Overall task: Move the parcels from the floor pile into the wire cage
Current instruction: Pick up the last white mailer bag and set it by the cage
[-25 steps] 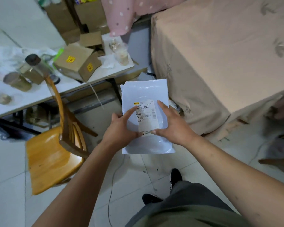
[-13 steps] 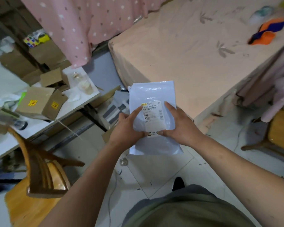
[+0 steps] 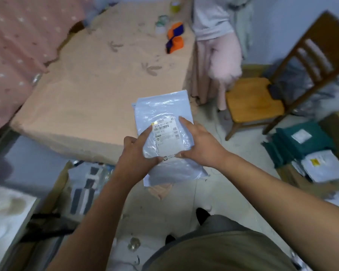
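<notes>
2 hands hold 1 white parcel point(image 3: 160, 108) in the air above the tiled floor point(image 3: 184, 196) by the peach bed's point(image 3: 98, 85) near corner, left hand point(image 3: 134, 155) and right hand point(image 3: 202, 147) each pinching it, thumb on the label point(image 3: 165, 133) face; wooden chair point(image 3: 252, 102) beyond, green-and-white parcel pile point(image 3: 301, 141) on the floor at right.

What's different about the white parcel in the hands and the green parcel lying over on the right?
Colour: the white parcel is pale and shiny, while the green parcel is dark teal.
Pose: the white parcel is held up in the air, gripped by the left hand and the right hand. The green parcel lies flat on a stack of others, and nothing touches it.
Both are soft plastic bags with a white label.
</notes>
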`<state>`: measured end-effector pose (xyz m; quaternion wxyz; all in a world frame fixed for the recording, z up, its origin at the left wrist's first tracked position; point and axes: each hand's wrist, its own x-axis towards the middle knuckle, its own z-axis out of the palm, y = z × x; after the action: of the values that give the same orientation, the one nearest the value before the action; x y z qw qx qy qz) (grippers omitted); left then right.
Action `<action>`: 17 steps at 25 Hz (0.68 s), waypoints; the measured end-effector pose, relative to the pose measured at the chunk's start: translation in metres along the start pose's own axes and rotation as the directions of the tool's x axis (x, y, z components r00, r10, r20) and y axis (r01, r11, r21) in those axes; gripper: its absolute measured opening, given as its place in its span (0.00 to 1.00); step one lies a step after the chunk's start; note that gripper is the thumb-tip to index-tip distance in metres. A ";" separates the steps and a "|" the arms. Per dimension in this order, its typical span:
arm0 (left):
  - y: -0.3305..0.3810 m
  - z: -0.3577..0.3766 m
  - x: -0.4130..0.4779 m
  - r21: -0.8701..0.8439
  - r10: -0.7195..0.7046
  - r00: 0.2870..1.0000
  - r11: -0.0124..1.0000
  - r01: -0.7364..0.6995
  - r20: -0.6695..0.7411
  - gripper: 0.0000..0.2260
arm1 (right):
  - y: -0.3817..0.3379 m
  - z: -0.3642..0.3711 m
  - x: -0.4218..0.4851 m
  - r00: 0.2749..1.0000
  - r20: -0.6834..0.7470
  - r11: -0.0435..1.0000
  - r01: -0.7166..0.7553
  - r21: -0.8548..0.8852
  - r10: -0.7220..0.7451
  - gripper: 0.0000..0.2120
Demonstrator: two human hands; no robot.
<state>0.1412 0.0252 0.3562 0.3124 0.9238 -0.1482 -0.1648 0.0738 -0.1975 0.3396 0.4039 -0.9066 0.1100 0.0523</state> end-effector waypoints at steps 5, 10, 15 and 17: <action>0.052 0.032 0.025 0.027 0.254 0.941 0.963 -0.267 0.224 0.44 | 0.037 -0.027 -0.060 0.949 -0.211 0.972 -0.231 0.038 0.234 0.57; 0.124 0.102 0.030 0.012 0.430 0.803 0.879 -0.477 0.412 0.44 | 0.088 -0.055 -0.135 0.811 -0.362 0.887 -0.439 0.146 0.461 0.55; 0.200 0.188 0.022 -0.003 0.505 0.660 0.796 -0.606 0.556 0.44 | 0.154 -0.087 -0.200 0.674 -0.429 0.797 -0.546 0.260 0.601 0.56; 0.232 0.228 0.021 -0.014 0.511 0.609 0.773 -0.635 0.606 0.44 | 0.184 -0.103 -0.223 0.619 -0.443 0.758 -0.575 0.307 0.649 0.56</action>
<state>0.0304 -0.2798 0.3261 0.1926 0.7575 -0.5404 -0.3115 -0.1868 -0.3587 0.3168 0.3757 -0.7629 0.5215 -0.0699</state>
